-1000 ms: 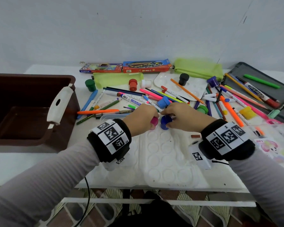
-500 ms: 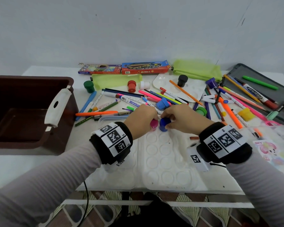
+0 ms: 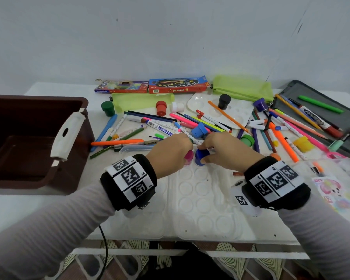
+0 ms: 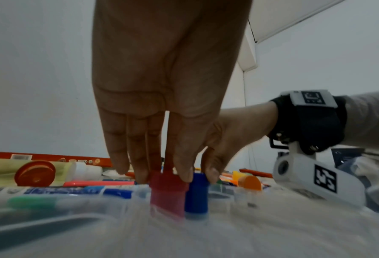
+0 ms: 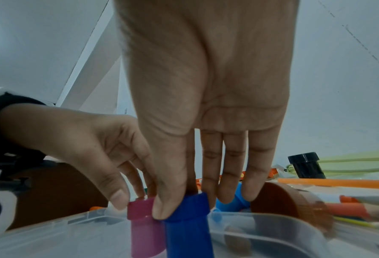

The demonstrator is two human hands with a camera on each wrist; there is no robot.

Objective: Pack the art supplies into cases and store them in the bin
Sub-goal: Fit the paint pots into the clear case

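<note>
A pink paint jar [image 3: 188, 157] [image 4: 168, 193] [image 5: 144, 225] and a blue paint jar [image 3: 200, 157] [image 4: 196, 193] [image 5: 187, 225] stand upright side by side at the far end of a clear plastic case [image 3: 202, 201] with round wells. My left hand [image 3: 171, 152] pinches the pink jar's cap from above. With thumb and fingers, my right hand [image 3: 220, 150] grips the blue jar's cap. The two hands nearly touch. The brown bin [image 3: 34, 138] sits at the left, open.
Many markers, pens and pencils [image 3: 170, 126] lie scattered behind the hands. Other paint jars stand about: green [image 3: 108, 108], red [image 3: 161, 108], black [image 3: 224, 101], purple [image 3: 260, 104]. Green pouches [image 3: 242, 88], two boxes [image 3: 178, 84], a white palette [image 3: 238, 114] and a dark tray [image 3: 331, 93] line the back.
Both hands stay on their jars and have hardly moved; the jars sit slightly lower in the case's far wells.
</note>
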